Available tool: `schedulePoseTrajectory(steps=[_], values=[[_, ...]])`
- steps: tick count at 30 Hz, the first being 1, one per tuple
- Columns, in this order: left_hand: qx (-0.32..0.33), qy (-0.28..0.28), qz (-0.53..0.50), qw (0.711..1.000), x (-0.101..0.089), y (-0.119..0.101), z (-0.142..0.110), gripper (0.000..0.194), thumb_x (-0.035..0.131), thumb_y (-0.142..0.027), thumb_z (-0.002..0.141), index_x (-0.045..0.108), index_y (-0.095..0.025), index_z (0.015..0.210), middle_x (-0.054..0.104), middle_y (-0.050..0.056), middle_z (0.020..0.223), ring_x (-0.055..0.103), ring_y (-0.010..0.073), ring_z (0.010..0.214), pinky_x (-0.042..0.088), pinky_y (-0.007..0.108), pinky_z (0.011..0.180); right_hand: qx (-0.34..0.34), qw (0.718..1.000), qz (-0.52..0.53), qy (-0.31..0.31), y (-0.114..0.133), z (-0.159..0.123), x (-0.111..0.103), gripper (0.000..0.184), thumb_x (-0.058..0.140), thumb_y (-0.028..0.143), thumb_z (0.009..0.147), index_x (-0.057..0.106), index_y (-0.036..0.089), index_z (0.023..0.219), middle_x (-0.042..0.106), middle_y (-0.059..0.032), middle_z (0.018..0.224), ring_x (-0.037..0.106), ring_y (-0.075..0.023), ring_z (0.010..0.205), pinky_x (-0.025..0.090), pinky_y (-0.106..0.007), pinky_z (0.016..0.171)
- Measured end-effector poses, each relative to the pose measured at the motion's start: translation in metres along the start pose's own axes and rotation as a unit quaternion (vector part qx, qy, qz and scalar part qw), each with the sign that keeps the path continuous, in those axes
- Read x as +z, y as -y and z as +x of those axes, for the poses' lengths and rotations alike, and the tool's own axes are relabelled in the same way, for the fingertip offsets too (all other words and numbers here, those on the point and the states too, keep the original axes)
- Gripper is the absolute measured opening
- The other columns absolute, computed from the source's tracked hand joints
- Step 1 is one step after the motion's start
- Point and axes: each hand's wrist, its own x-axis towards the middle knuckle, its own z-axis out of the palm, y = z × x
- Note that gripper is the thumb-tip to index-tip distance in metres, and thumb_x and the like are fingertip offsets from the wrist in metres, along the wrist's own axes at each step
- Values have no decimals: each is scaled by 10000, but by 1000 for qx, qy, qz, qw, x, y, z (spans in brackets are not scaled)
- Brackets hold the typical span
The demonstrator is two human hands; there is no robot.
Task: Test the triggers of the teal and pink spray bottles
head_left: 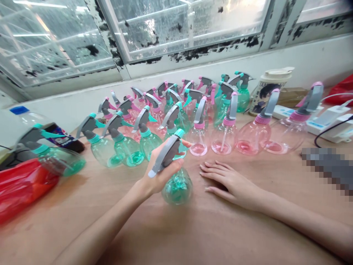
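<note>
My left hand (160, 167) is closed round the grey and teal spray head of a teal spray bottle (177, 187) that stands on the wooden table (193, 228). To its right my right hand (227, 180) lies flat on the table with fingers stretched out and holding nothing. Just behind my hands stand several teal spray bottles (122, 147) on the left and several pink spray bottles (220, 141) on the right, in rows reaching back to the wall.
A red plastic bag (19, 187) lies at the left edge, beside a plastic bottle with a blue cap (30, 121). A lidded cup (271, 86), a white power strip (331, 127) with cables and another red bag (343, 88) sit at the right.
</note>
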Motion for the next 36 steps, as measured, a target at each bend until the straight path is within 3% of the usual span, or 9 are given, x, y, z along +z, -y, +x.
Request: schedulePoseTrajectory(steps=[6,19,23,31,36], values=[[7,-3,-1,1000,4,-7,-1,319,552,-217,817,656,-214,1119,674,82,1180,616,281,1129,550,392,877,1,1000,9,0,0,0,-1,449,515,428,968,525,250,1380,559,-88,1415,433,-279,1372,330,-532,1134],[23,2,-12,1000,3,-3,-2,313,557,-210,817,666,-203,1110,686,89,1183,623,288,1135,555,386,863,4,1000,-5,15,-1,0,-1,452,499,436,976,518,232,1378,533,-79,1442,414,-271,1384,325,-529,1140],[32,5,-8,999,3,-3,-1,305,549,-197,814,667,-217,1095,700,78,1137,641,282,1077,533,416,885,5,1000,-10,20,-1,0,-1,458,491,444,978,514,229,1383,526,-76,1448,412,-270,1385,325,-527,1140],[37,9,5,999,1,0,1,259,551,-177,771,656,-216,1005,670,52,1029,652,221,915,532,346,797,6,1000,-18,23,0,0,-3,446,489,432,982,524,221,1373,523,-73,1451,405,-261,1391,318,-509,1151],[26,4,41,999,-1,-3,0,118,543,-193,746,614,-200,840,564,-12,750,494,120,582,428,260,556,7,999,-17,26,0,-1,-3,438,494,421,981,531,218,1367,536,-76,1439,406,-258,1391,324,-514,1146]])
